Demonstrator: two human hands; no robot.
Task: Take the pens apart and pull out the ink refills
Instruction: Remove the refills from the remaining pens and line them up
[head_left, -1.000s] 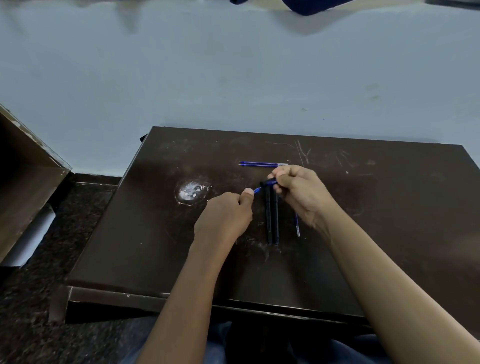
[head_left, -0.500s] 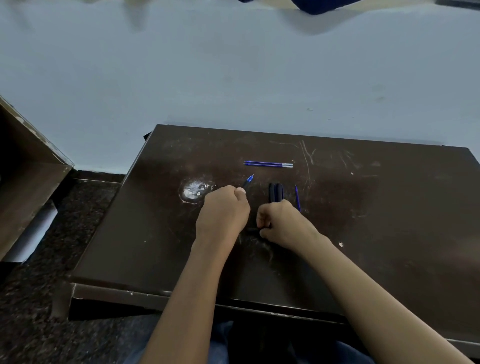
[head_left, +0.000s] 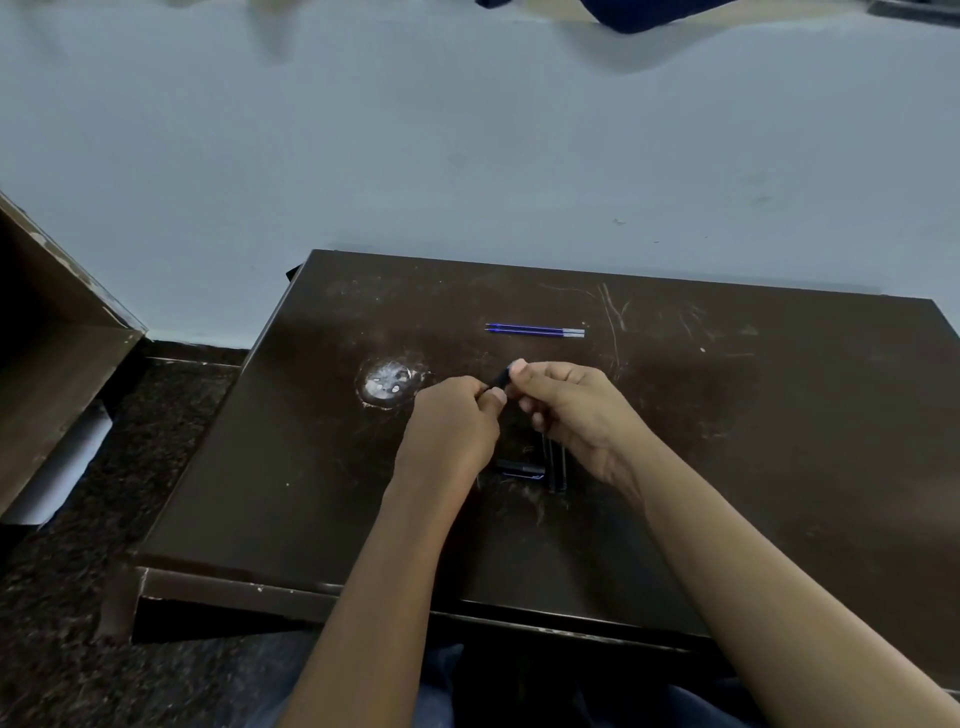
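My left hand (head_left: 452, 431) and my right hand (head_left: 571, 410) meet over the middle of the dark table (head_left: 753, 441), both pinching a short dark pen part (head_left: 500, 378) between their fingertips. Two blue ink refills (head_left: 535, 330) lie side by side farther back. Just under my hands, two black pen barrels (head_left: 556, 467) lie parallel, their far ends hidden by my right hand. A short black pen piece (head_left: 519, 470) lies crosswise beside them.
A round whitish scuff (head_left: 387, 382) marks the tabletop left of my hands. A brown cabinet (head_left: 47, 374) stands at the left over a speckled dark floor (head_left: 78, 649). The pale wall (head_left: 467, 156) runs right behind the table.
My right hand lifted from the barrels near the table front and joined my left hand on the small pen part. A short black piece now lies beside the barrels.
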